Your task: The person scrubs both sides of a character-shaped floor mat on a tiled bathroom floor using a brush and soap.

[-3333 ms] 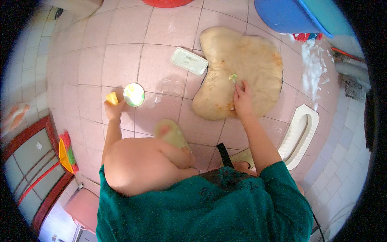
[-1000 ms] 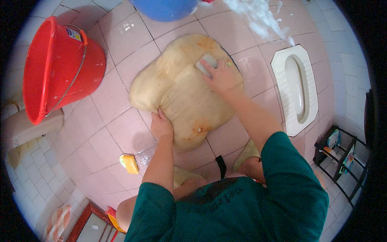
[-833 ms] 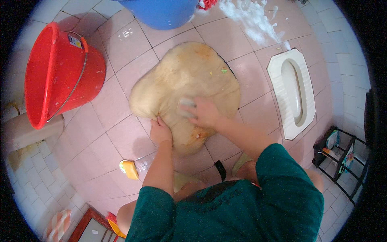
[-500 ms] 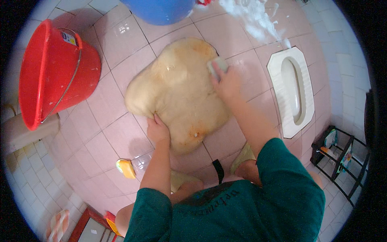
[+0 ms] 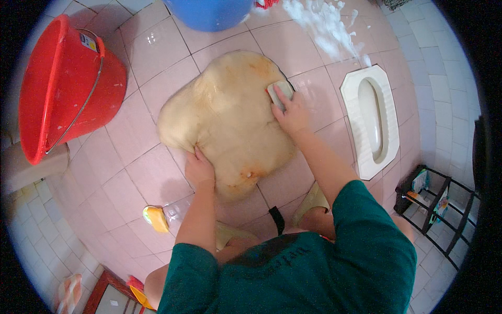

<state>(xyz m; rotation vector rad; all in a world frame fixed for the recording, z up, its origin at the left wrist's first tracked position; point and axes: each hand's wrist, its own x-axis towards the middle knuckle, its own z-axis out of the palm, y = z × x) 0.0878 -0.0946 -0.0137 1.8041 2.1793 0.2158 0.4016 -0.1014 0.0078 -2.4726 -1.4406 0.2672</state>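
Observation:
A large beige, soft pad [image 5: 225,115] with an irregular rounded outline and orange-brown stains lies wet on the tiled floor before me. My right hand [image 5: 294,116] is closed on a pale, rounded block like a scrubbing brush [image 5: 287,88], pressed against the pad's upper right edge. Its underside is hidden. At the pad's lower left edge, my left hand [image 5: 200,168] grips a fold of the material, with the fingers partly tucked out of sight. Near my left forearm, a yellow block [image 5: 159,222] like soap or a sponge rests on a small dish.
A red bucket [image 5: 107,89] with a wire handle stands at the left, and a blue tub [image 5: 209,13] at the far side. White foam [image 5: 329,31] lies on the floor beyond a squat toilet [image 5: 348,94]. A black rack [image 5: 444,209] stands at the right.
My right hand and the brush have shifted slightly down along the pad's edge. The left hand keeps its hold. The whole view has moved a little.

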